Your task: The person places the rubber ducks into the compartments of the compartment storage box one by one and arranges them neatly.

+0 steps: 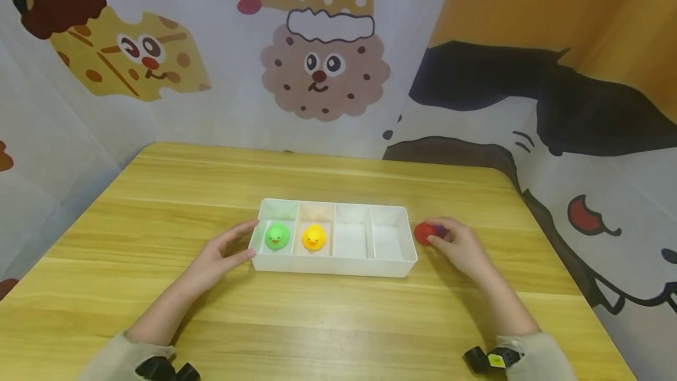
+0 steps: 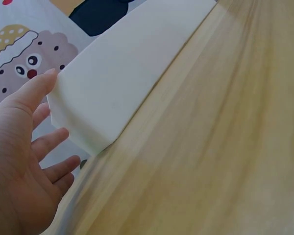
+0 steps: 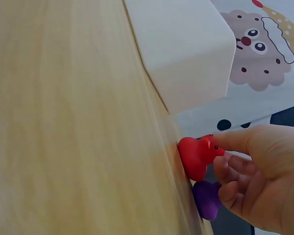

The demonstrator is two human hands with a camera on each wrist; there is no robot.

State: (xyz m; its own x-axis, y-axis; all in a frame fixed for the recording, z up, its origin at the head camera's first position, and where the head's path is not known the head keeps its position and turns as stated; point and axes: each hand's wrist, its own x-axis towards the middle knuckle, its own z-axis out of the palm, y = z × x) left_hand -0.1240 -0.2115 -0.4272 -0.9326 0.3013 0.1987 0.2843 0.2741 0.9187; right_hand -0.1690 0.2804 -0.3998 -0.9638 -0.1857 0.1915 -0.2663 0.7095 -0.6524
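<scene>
A white tray (image 1: pixel 338 266) with compartments stands on the table. Its leftmost compartment holds a green rubber duck (image 1: pixel 277 236), and a yellow rubber duck (image 1: pixel 314 237) sits in the one beside it. My left hand (image 1: pixel 219 254) touches the tray's left end with thumb and fingers spread, the thumb at the near corner in the left wrist view. Just right of the tray, my right hand (image 1: pixel 460 247) pinches a red rubber duck (image 3: pixel 196 155) between thumb and fingers at table level. Against the red duck is a purple toy (image 3: pixel 206 199), partly behind the fingers in the head view.
The wooden table (image 1: pixel 317 322) extends around the tray. A curtain (image 1: pixel 222 116) with cartoon prints hangs along its far and right sides. Two compartments at the tray's right have nothing in them. Small black devices (image 1: pixel 478 360) are strapped at both wrists.
</scene>
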